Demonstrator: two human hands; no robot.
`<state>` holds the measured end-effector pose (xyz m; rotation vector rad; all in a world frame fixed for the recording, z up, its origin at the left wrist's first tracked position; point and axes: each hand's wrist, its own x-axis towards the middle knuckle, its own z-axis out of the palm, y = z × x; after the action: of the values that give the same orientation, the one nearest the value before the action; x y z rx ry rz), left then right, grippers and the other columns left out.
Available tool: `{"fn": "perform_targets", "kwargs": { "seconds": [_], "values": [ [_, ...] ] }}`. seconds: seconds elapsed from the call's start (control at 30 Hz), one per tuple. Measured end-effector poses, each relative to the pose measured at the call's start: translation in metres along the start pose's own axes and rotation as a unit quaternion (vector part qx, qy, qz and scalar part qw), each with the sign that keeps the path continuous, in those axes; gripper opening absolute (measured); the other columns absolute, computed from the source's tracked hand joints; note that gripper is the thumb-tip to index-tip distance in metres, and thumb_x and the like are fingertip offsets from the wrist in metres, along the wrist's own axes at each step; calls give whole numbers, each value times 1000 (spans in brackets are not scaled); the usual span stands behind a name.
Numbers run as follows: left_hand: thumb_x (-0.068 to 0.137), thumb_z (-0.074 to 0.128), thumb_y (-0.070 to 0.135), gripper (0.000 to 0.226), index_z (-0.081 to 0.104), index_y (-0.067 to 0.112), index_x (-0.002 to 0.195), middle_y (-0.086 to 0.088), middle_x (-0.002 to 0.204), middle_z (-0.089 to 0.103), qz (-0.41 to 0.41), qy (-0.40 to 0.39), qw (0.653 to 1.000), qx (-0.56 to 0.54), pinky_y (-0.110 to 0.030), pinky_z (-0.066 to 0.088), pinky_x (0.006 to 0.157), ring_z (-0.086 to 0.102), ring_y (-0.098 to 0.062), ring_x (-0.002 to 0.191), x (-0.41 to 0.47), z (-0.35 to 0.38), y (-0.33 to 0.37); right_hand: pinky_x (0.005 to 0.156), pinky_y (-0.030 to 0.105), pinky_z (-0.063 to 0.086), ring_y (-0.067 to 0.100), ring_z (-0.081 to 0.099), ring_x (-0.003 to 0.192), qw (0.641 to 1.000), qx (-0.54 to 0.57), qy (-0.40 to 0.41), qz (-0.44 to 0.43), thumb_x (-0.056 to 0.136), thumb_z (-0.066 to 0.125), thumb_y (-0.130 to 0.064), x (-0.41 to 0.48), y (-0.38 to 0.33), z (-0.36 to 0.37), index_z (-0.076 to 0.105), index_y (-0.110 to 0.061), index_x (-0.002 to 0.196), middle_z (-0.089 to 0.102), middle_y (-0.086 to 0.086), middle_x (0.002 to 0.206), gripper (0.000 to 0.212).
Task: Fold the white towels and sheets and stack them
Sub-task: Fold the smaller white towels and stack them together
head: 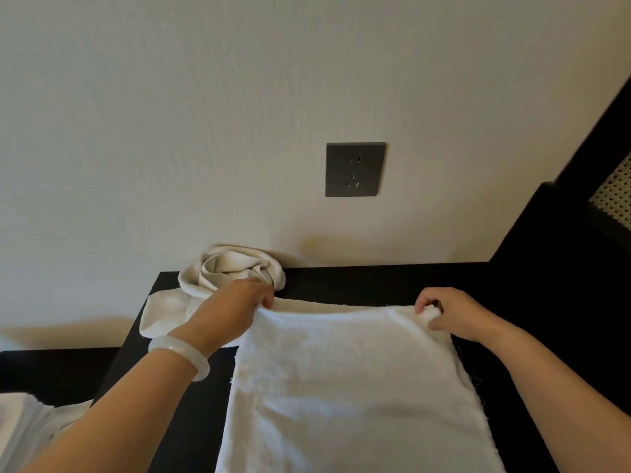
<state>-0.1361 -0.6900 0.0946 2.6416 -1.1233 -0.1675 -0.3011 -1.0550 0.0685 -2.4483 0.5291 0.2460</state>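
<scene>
Towel flat on table, both far corners pinched.
White towel (pixel 351 387) lies spread on the black table (pixel 375 281), running from 6 o'clock up to centre. Left hand (pixel 235 308) pinches its 11 o'clock corner and right hand (pixel 450 312) its 1 o'clock corner, fingers curled on cloth. Terry looks soft, light and limp and will likely sag if lifted. Corners are the right hold; hold tension between them. Crumpled cloth (pixel 235 268) sits further out at 11 o'clock by the wall, not yet folded.
</scene>
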Motion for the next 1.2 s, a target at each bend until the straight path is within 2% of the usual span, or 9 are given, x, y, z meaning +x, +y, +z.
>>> {"fn": "perform_targets", "kwargs": {
  "seconds": [0.07, 0.17, 0.23, 0.3, 0.5, 0.73, 0.93, 1.03, 1.2],
  "values": [
    [86, 53, -3, 47, 43, 41, 72, 11, 81, 56, 7, 30, 1000, -2, -27, 46, 64, 56, -13, 72, 1, -2, -3, 65, 19, 43, 12, 59, 80, 1000, 21, 9, 10, 74, 73, 10, -1, 2, -5, 65, -24, 86, 61, -3, 96, 37],
    [86, 57, -1, 39, 44, 35, 77, 11, 81, 55, 11, 42, 999, 13, -27, 46, 62, 54, -12, 70, 1, -6, -4, 68, 19, 44, 13, 60, 83, 998, 66, -3, 8, 77, 77, 1, 0, 6, -7, 68, -20, 89, 64, 0, 93, 26],
    [86, 56, -2, 38, 43, 32, 75, 12, 79, 52, 22, 31, 999, 30, -25, 42, 60, 52, -10, 68, 1, -7, -2, 73, 22, 47, 13, 63, 86, 994, 105, 1, 11, 86, 72, -10, 3, 8, -5, 69, -19, 87, 68, 1, 90, 10],
    [86, 54, -3, 38, 42, 30, 74, 13, 77, 49, 37, 20, 998, 41, -27, 43, 60, 51, -10, 66, 1, -7, 1, 75, 25, 49, 15, 66, 86, 991, 126, 26, 23, 94, 65, -18, 8, 9, -2, 69, -17, 85, 70, 1, 87, 10],
    [92, 53, 3, 23, 62, 24, 93, 9, 90, 57, 50, 22, 998, 44, -30, 49, 67, 56, -12, 73, -2, -6, 4, 66, 20, 46, 11, 66, 79, 998, 54, -3, 39, 83, 78, -20, 23, 6, -1, 73, -20, 76, 71, -2, 79, 9],
    [90, 62, 10, 19, 57, 28, 87, 17, 83, 50, -9, 11, 999, 29, -14, 33, 58, 54, -10, 75, 3, -3, -10, 68, 26, 53, 19, 69, 85, 980, 165, -16, 111, 90, 70, -14, 27, 10, -14, 78, -11, 83, 75, 6, 85, 11],
    [89, 67, 41, 30, 43, 42, 71, 15, 75, 57, -42, -17, 999, -19, -14, 36, 59, 56, -2, 71, 11, -10, -10, 60, 19, 47, 13, 65, 80, 980, 166, 29, 103, 93, 66, -11, 30, 11, -13, 75, -12, 82, 72, 3, 84, 14],
    [91, 64, 37, 22, 48, 40, 75, 12, 77, 61, -69, -16, 997, -34, -19, 42, 60, 58, -4, 72, 19, -11, -9, 60, 21, 44, 12, 64, 82, 981, 160, 51, 95, 94, 65, -14, 32, 12, -9, 75, -16, 82, 72, 0, 85, 16],
    [93, 63, 28, 9, 56, 22, 97, 15, 76, 53, -95, -2, 995, -18, -14, 30, 56, 49, -1, 68, 29, 6, -9, 63, 22, 48, 16, 67, 86, 988, 134, 25, 78, 86, 75, -20, 31, 14, -5, 71, -21, 87, 71, 2, 89, 4]
  ]
}}
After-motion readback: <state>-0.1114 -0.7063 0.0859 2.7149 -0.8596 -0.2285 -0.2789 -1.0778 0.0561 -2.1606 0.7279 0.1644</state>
